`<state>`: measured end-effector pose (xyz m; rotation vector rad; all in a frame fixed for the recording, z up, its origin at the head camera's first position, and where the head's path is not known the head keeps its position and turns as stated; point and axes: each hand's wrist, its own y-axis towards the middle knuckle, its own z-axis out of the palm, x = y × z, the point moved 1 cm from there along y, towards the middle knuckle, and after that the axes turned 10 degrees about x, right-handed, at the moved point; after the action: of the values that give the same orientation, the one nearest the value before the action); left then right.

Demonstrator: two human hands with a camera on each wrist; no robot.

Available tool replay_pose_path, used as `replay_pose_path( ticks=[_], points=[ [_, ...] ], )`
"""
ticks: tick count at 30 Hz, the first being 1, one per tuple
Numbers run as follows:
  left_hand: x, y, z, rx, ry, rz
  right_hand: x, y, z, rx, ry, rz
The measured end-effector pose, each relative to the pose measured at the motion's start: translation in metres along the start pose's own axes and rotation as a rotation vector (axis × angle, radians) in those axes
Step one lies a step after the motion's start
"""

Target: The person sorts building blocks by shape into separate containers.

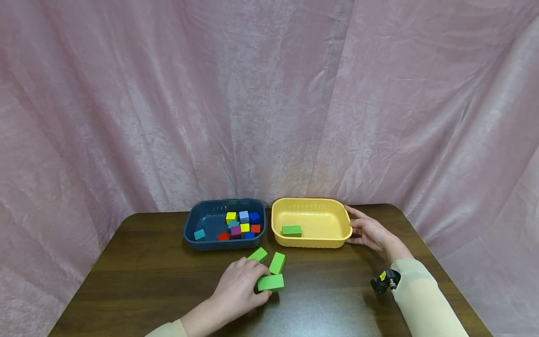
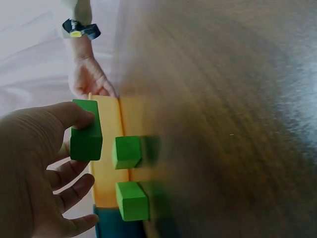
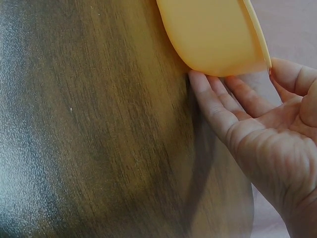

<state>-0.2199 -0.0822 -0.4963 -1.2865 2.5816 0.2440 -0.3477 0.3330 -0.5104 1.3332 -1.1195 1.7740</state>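
Note:
My left hand (image 1: 242, 285) pinches a green rectangular block (image 1: 271, 282) between thumb and fingers, low over the front of the table. Two more green blocks lie just past it, one green block (image 1: 277, 263) to the right and another green block (image 1: 258, 255) by the fingers. In the left wrist view the pinched block (image 2: 86, 136) is seen end-on. My right hand (image 1: 372, 234) touches the right end of a yellow tray (image 1: 311, 243), fingers extended along its wall and thumb near the rim (image 3: 260, 34). Inside that tray lies one green block (image 1: 291, 231).
Left of the yellow tray stands a dark blue tray (image 1: 191, 220) with several small cubes in red, yellow, blue, teal and purple. Both trays sit at the back edge of the brown wooden table (image 1: 147, 281). Behind it hangs a pink curtain (image 1: 269, 103).

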Motion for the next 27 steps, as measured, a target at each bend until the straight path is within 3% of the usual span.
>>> replay_pose_path(
  ticks=[18,27],
  points=[
    [-0.004,0.016,-0.045,-0.167,0.004,-0.014,-0.001,0.001,0.001,0.015,-0.016,-0.008],
    [-0.008,0.029,-0.057,-0.24,-0.03,-0.007,0.0,0.002,0.001,0.003,-0.01,0.001]
  ],
)
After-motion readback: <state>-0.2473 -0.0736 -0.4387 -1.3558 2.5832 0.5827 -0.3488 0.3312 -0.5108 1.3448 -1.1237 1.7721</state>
